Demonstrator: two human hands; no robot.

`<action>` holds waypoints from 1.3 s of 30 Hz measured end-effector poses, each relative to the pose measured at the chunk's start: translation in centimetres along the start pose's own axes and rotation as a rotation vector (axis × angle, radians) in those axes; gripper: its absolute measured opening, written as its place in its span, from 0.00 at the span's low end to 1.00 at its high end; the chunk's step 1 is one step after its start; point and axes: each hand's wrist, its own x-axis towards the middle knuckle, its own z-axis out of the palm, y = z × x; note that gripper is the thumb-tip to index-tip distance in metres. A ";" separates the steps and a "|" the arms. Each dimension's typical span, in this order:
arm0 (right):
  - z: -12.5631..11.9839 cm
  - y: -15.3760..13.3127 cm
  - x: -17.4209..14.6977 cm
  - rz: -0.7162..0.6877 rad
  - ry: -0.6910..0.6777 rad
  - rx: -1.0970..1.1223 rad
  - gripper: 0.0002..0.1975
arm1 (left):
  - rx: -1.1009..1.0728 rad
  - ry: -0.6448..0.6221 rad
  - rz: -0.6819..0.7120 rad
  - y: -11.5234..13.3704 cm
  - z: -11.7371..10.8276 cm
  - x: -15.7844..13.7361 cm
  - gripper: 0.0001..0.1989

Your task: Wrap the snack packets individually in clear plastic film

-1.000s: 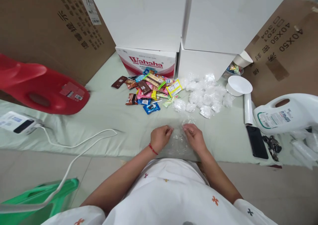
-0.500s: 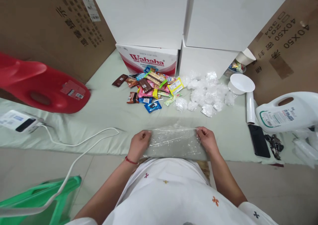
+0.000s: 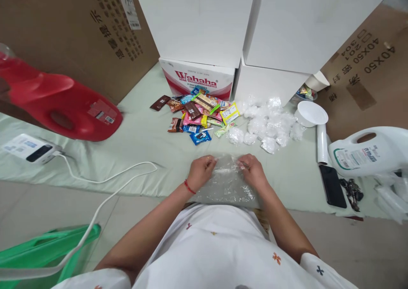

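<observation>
A clear plastic bag [image 3: 228, 186] hangs in front of me at the near edge of the table, its upper edge pinched at both corners. My left hand [image 3: 203, 171] is closed on the upper left part, a red cord round that wrist. On the upper right part, my right hand [image 3: 251, 170] grips the film between thumb and fingers. Beyond the hands lies a heap of wrapped snacks [image 3: 204, 110]. Beside the heap on the right are several crumpled clear plastic bundles [image 3: 267, 123].
White boxes [image 3: 197, 74] stand at the back. On the left are a red jug [image 3: 66, 102] and a white device [image 3: 30, 148] with a cable. To the right are a white bowl [image 3: 310, 114], a film roll [image 3: 322, 144], a white jug [image 3: 366, 151], a phone [image 3: 333, 187] and keys [image 3: 352, 193].
Both hands have come closer together, the left one moving right and the right one slightly left. The bag's top edge is now bunched rather than stretched wide. The view has shifted slightly.
</observation>
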 end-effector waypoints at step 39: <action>-4.9 8.6 12.8 -0.087 0.057 -0.621 0.23 | 0.436 -0.220 0.206 -6.7 -1.2 -0.7 0.41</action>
